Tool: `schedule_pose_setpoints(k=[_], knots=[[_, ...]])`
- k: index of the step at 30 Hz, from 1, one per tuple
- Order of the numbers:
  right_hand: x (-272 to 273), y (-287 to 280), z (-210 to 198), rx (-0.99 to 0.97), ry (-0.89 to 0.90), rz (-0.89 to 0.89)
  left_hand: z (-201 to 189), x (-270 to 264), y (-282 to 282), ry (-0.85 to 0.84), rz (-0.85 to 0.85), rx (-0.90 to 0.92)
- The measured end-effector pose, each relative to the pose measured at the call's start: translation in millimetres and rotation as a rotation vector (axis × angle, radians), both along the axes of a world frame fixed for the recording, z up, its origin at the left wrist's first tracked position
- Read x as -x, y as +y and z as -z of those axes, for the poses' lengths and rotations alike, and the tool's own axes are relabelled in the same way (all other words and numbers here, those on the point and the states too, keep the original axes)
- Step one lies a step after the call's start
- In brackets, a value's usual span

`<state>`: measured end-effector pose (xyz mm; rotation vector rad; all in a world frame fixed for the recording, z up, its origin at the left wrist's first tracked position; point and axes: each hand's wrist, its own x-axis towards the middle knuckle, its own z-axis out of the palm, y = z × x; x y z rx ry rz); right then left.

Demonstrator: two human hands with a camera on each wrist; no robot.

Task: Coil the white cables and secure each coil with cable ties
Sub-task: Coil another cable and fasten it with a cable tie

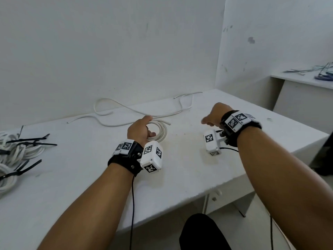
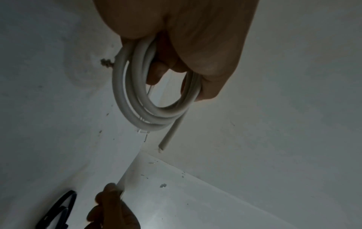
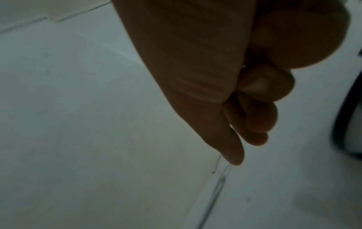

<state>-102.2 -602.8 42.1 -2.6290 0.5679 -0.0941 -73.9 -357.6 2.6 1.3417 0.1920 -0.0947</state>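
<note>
One coil of white cable sits in the left hand, whose fingers curl round several turns and hold it just above the white table. It looks to be the tying step: in the left wrist view a thin white cable tie already loops the bottom of the coil, its strap running down toward the right hand, whose fingers seem to pinch it — the light is poor, so this is a judgement. The next move probably calls for a steady pull to cinch the tie while the left hand keeps the turns together.

From the head view the tie cannot be made out; the right hand reads only as a loosely closed fist held out to the right. That view alone shows two loose white cables lying uncoiled near the wall and a heap of finished coils with black ties at the left. The right wrist view gives only curled fingers, too dark to show the strap.
</note>
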Motion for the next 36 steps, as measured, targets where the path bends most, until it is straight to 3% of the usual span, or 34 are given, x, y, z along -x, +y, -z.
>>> schedule_pose_setpoints(k=[5,10,13,18,25,36], knots=[[-2.9,-20.3,21.4,0.010,0.151,0.054,0.7,4.0,-0.5,0.008,0.002,0.006],[-0.6,-19.4,28.0,-0.044,0.162,0.038,-2.5,7.4,4.7,-0.014,0.007,0.004],[2.7,-14.2,28.4,0.105,0.213,0.042,-2.6,8.9,7.7,-0.039,0.006,-0.017],[-6.2,-10.2,24.9,0.104,0.151,0.050,-3.5,8.4,10.2,-0.070,0.034,-0.024],[-14.5,24.3,9.9,-0.247,-0.043,-0.067,-12.9,5.9,25.4,-0.113,0.010,0.002],[-54.6,152.6,18.6,-0.436,-0.349,-0.322,-2.4,-3.8,95.1,-0.106,-0.072,0.135]])
